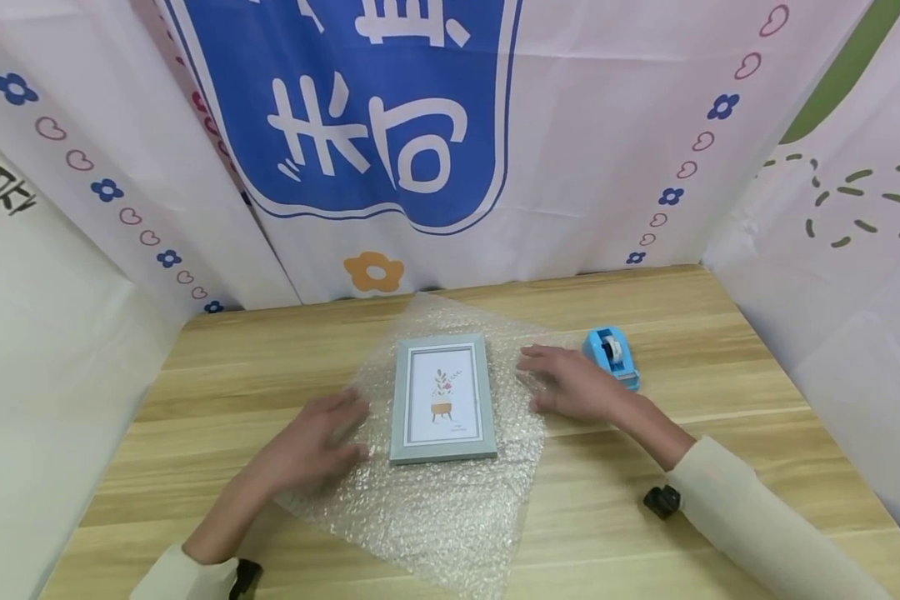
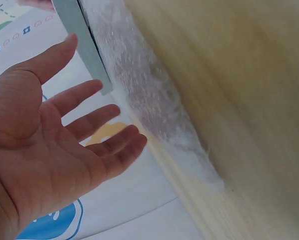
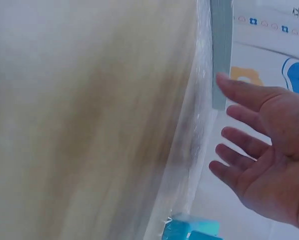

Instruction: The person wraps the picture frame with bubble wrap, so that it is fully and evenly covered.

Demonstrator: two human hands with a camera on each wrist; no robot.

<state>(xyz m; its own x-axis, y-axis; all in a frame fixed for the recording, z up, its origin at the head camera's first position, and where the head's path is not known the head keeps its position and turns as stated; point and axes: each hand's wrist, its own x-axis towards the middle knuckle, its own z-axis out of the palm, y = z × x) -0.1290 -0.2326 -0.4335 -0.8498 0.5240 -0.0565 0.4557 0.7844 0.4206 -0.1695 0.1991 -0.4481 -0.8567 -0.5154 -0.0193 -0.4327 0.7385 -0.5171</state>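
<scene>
A picture frame (image 1: 444, 398) with a pale green-grey border lies face up on a sheet of bubble wrap (image 1: 435, 500), set diagonally on the table. Inside its border shows a print of a plant in an orange pot. My left hand (image 1: 307, 446) is over the wrap's left side, fingers spread and apart from the frame. On the other side, my right hand (image 1: 570, 383) hovers by the wrap's right edge, its fingers loosely extended. Both wrist views show bare palms, the left hand (image 2: 54, 130) and the right hand (image 3: 269, 145), with nothing in them.
A blue tape dispenser (image 1: 612, 357) with a roll of tape stands just beyond my right hand. The wooden table (image 1: 645, 467) is bordered at the back by a printed cloth (image 1: 585, 167), with white cloth on both sides.
</scene>
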